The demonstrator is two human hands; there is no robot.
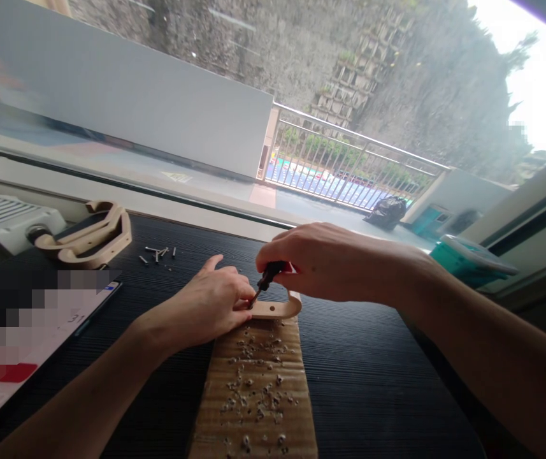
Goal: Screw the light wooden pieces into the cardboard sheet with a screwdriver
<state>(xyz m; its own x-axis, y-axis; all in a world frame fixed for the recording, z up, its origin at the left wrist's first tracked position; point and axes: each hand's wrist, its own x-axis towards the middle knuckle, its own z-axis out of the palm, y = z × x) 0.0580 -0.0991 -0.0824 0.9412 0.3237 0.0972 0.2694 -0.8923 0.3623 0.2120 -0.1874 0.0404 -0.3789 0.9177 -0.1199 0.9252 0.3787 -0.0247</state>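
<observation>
My right hand (330,261) is closed round a screwdriver (267,278) with a black and red handle, its tip angled down to the left. The tip meets a curved pale wooden piece (277,309) that lies at the far end of a strip of brown cardboard (258,389). My left hand (210,306) presses on the left part of that wooden piece, fingers pinched near the screwdriver tip, thumb raised. Several small screws lie scattered over the cardboard.
On the black ribbed table (373,382), a stack of curved wooden pieces (88,236) sits at the far left beside a white appliance (0,220). Loose screws (158,254) lie near them. A tablet (19,344) is at the left, a teal object (468,258) at the right.
</observation>
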